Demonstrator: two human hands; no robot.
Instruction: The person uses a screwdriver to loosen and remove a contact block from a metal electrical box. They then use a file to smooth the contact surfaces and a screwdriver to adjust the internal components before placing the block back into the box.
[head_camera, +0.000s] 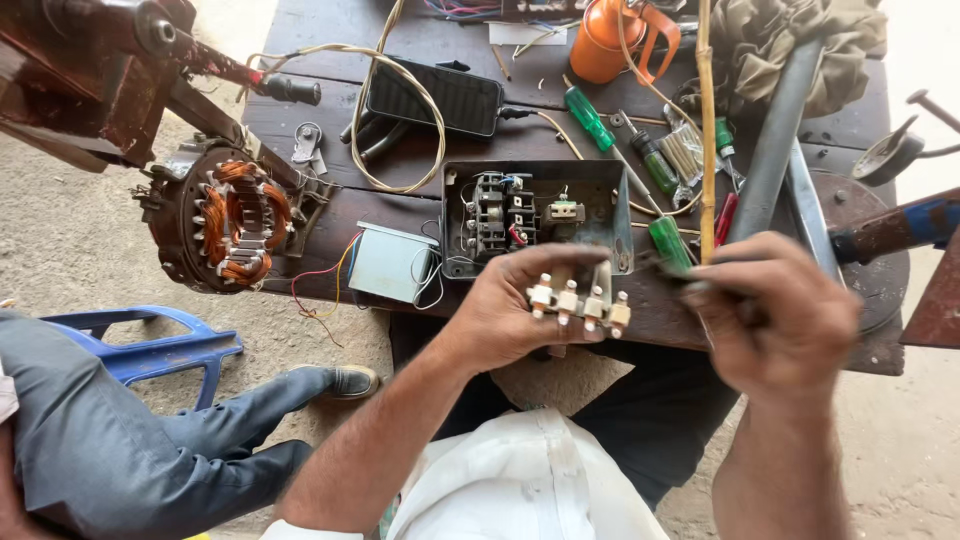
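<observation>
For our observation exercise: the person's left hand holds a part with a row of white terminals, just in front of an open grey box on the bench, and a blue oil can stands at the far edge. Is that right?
One detail is wrong: the oil can is orange, not blue, as the head view shows. The left hand does hold the white-terminal part in front of the open grey box.

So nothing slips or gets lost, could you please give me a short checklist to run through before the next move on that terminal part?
1. Left hand grips the terminal block firmly: ok.
2. Right hand holds a tool: cannot tell, blurred.
3. Open switch box within reach on the bench: ok.
4. Green screwdrivers close by: ok.
5. Loose wires clear of the hands: ok.
6. Terminal screws all present: cannot tell.
</observation>
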